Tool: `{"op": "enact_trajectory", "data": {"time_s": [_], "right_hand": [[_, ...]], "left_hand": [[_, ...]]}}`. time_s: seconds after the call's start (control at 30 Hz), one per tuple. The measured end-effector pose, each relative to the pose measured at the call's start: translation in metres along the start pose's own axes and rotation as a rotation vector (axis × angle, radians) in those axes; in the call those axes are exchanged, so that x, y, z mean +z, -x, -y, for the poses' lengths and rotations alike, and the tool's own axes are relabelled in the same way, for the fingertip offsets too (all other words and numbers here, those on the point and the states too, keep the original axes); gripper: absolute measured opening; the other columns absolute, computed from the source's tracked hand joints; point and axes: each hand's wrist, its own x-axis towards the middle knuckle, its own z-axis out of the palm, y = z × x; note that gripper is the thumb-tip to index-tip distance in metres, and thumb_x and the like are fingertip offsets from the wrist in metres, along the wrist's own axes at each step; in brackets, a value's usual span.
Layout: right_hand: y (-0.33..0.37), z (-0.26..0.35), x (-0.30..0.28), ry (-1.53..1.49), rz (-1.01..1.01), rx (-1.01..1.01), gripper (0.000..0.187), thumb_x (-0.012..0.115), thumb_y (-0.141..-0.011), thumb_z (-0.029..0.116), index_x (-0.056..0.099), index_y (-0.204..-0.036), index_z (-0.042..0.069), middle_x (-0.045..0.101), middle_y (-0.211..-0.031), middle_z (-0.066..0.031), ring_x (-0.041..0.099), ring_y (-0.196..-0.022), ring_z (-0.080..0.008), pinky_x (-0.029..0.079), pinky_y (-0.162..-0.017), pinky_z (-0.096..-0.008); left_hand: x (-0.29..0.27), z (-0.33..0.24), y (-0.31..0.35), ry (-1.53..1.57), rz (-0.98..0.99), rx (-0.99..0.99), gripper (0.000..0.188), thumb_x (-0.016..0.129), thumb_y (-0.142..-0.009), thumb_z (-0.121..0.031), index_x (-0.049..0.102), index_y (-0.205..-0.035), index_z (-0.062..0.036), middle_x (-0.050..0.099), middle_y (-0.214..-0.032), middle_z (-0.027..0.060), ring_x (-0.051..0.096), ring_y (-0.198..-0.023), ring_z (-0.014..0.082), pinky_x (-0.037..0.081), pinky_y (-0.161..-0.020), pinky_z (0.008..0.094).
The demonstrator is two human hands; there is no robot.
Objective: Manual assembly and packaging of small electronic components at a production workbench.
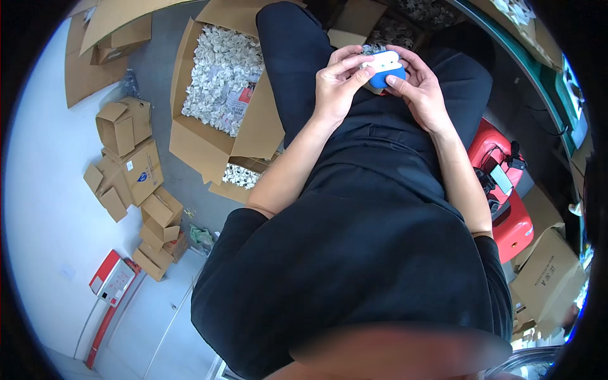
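An earbud charging case point(379, 78), with its lid raised, a white inside and a blue outer cover, is held up over my lap. My right hand point(419, 90) grips its right side, the thumb on the blue front and the fingers behind the lid. At the other side, my left hand point(341, 81) has its thumb and forefinger closed on the white left end of the case. Whether an earbud is between those fingertips is hidden.
Left of my legs, an open cardboard box point(201, 140) holds white packing filler point(218, 69). Smaller cardboard boxes point(134, 174) stand along the white wall. To my right are a red stool-like object point(514, 231) with a black-cabled device point(500, 178) on it and a green-edged table point(531, 62).
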Motion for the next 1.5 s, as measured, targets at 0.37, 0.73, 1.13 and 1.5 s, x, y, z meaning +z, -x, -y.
{"op": "enact_trajectory", "data": {"time_s": [0.37,0.73,1.13,1.5], "right_hand": [[0.003,-0.015,0.009,0.152,-0.120,-0.118,0.058,0.072,-0.087,-0.005,0.049,-0.139,-0.001,0.061,-0.112,-0.0090,0.062,-0.112,-0.0173,0.052,-0.098,-0.0295],[0.008,-0.028,0.022,0.097,-0.172,-0.218,0.057,0.074,-0.085,-0.006,0.051,-0.137,-0.002,0.061,-0.109,-0.0091,0.063,-0.106,-0.0158,0.052,-0.097,-0.0287],[0.010,-0.025,0.015,0.196,-0.163,-0.239,0.055,0.072,-0.086,-0.008,0.053,-0.137,0.000,0.061,-0.108,-0.0086,0.063,-0.105,-0.0151,0.055,-0.095,-0.0283],[0.009,-0.030,0.015,0.267,-0.160,-0.232,0.056,0.074,-0.085,-0.006,0.054,-0.136,0.000,0.060,-0.106,-0.0066,0.061,-0.105,-0.0132,0.050,-0.097,-0.0264]], "left_hand": [[0.014,-0.002,0.005,0.467,-0.170,-0.360,0.036,0.064,-0.100,-0.022,0.059,-0.131,-0.0038,0.058,-0.129,0.0089,0.056,-0.117,0.0197,0.044,-0.102,0.0391],[0.018,0.003,0.007,0.361,-0.176,-0.179,0.029,0.066,-0.098,-0.017,0.066,-0.121,0.0015,0.058,-0.130,0.0127,0.058,-0.116,0.0187,0.046,-0.101,0.0331],[-0.017,-0.027,-0.009,-0.735,0.111,0.305,0.021,0.076,-0.088,-0.016,0.078,-0.107,-0.0071,0.069,-0.119,0.0134,0.066,-0.108,0.0217,0.051,-0.096,0.0332],[-0.008,-0.020,-0.006,-0.594,0.002,0.222,0.015,0.075,-0.088,-0.012,0.077,-0.096,0.0004,0.074,-0.105,0.0126,0.069,-0.098,0.0197,0.053,-0.089,0.0305]]}}
